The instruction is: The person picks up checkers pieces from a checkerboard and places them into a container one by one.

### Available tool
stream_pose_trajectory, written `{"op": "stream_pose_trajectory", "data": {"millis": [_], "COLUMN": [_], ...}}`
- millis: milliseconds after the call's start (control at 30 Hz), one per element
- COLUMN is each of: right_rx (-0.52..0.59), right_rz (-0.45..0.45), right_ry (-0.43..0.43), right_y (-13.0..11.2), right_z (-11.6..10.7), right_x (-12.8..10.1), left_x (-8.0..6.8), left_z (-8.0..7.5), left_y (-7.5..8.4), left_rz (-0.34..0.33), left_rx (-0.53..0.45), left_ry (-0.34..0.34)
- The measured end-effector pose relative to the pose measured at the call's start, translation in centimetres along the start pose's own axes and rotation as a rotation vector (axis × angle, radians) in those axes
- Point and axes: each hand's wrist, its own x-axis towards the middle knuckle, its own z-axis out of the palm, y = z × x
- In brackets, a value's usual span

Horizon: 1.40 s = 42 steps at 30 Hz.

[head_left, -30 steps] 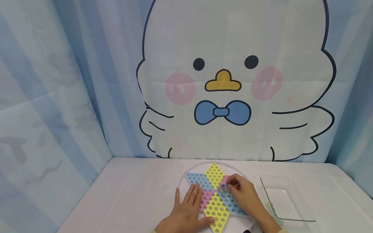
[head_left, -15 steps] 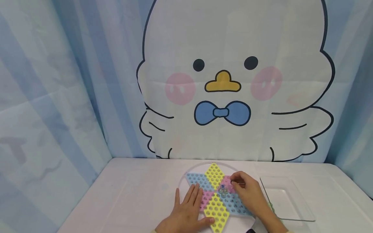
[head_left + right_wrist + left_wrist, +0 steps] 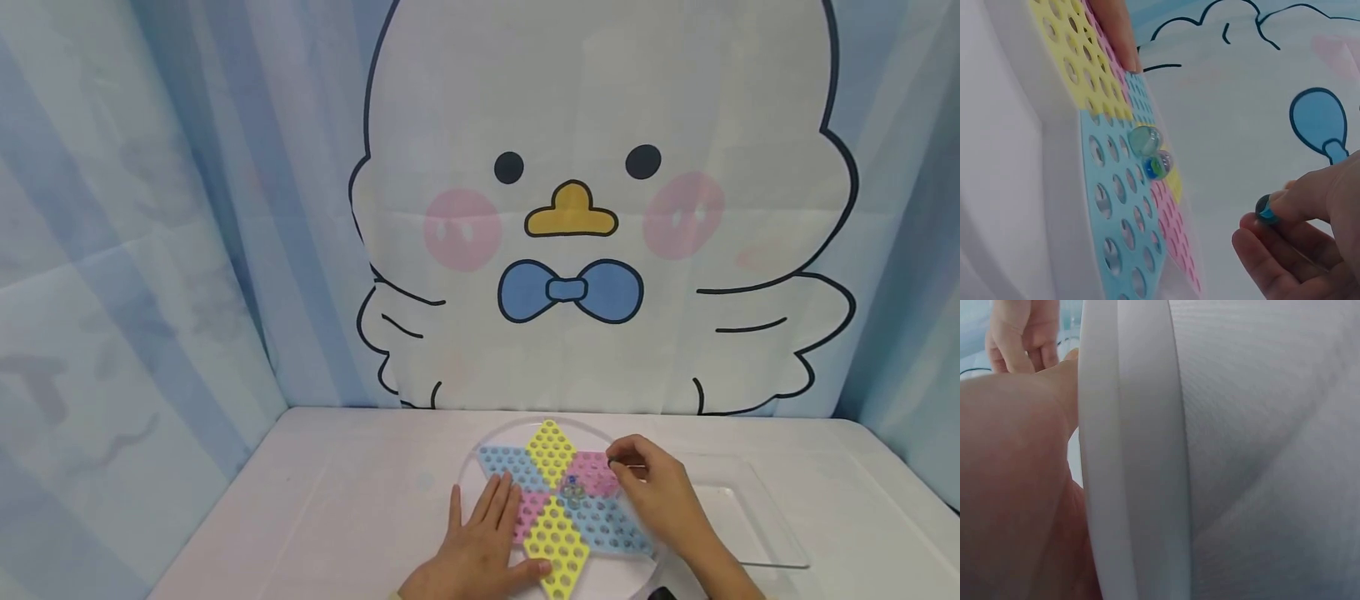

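Observation:
A star-shaped Chinese checkers board [image 3: 611, 540], with yellow, blue and pink sections full of holes, lies on a round pale base. Near its centre several clear marbles [image 3: 573, 492] sit together; the right wrist view shows glass marbles [image 3: 1146, 141] there, one with a blue and green swirl. My left hand [image 3: 480, 546] rests flat over the board's left side, fingers spread and straight. Over the right edge of the pink section, my right hand [image 3: 663, 496] pinches a dark and teal marble [image 3: 1266, 209] between thumb and fingers, apart from the board.
A clear plastic box [image 3: 772, 565] stands right of the board, partly behind the right forearm. A small dark object [image 3: 662, 593] shows at the bottom edge. Behind the white table [image 3: 337, 500] hangs a printed curtain [image 3: 525, 358].
My right hand has moved right and slightly away from the marbles at the centre, still pinching its marble. More of the pink section now shows. The left hand has stayed put.

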Motion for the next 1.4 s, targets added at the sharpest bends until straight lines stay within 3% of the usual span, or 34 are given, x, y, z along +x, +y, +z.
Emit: {"op": "stream_pose_trajectory", "data": {"millis": [467,667,1000,1400], "right_rx": [-0.101,-0.144,-0.143,-0.156], "right_rz": [-0.025,0.021,0.027,0.065], "right_ry": [0.053,0.059,0.11,0.069], "right_y": [1.0,1.8,2.8,4.7], "right_z": [-3.2,-4.5,-5.5,-6.4], "right_x": [-0.7,-1.0,-0.9,-0.6], "left_x": [-0.1,-0.3,-0.4,-0.5], "left_z": [0.0,-0.2,-0.2,-0.3], "left_y": [0.0,0.1,0.1,0.0], "left_rz": [0.039,0.034,0.032,0.041], "left_rx": [-0.022,-0.002,0.006,0.01], "left_ry": [0.004,0.022,0.022,0.026]}}
